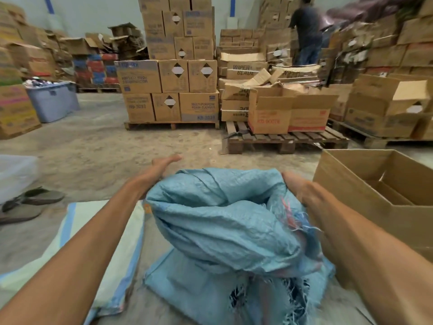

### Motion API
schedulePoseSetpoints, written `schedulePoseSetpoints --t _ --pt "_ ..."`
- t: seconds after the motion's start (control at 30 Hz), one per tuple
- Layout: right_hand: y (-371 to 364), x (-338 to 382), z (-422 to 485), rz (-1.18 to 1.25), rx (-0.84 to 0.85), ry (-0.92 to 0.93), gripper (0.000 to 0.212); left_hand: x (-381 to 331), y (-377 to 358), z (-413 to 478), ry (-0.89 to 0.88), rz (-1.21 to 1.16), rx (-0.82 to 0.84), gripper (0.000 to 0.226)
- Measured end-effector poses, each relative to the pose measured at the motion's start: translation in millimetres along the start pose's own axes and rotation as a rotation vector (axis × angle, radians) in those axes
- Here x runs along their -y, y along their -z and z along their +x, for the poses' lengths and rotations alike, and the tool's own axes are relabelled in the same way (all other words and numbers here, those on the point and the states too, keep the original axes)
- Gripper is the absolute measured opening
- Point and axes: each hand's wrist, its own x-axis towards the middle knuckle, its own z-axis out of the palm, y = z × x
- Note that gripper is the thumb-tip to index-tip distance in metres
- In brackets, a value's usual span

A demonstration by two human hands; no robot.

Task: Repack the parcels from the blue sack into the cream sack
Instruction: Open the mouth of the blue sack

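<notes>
Single view, so we log no shared region. The head-worn wide-angle camera looks forward and down along the forearms. The left hand [161,166], right hand [296,186] and blue sack [222,214] sit close, lower centre. The upper frame faces stacked cartons [171,76] on pallets [172,125], well apart across the floor [105,141]. We note blurred edges.

I'm in a warehouse. Printed cartons [173,66] stacked high on wooden pallets [285,139]; bare concrete floor [112,141], plain wall behind.
</notes>
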Motion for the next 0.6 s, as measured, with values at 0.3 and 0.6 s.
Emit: schedulePoseSetpoints --t 0.3,0.6 --pt "-12 6 -7 -0.024 -0.006 -0.135 0.031 63 -121 19 -0.445 1.008 -0.024 0.021" --pt "-53 -10 -35 -0.488 -0.602 -0.134 0.11 7 -120 24 0.24 -0.049 0.117 0.037"
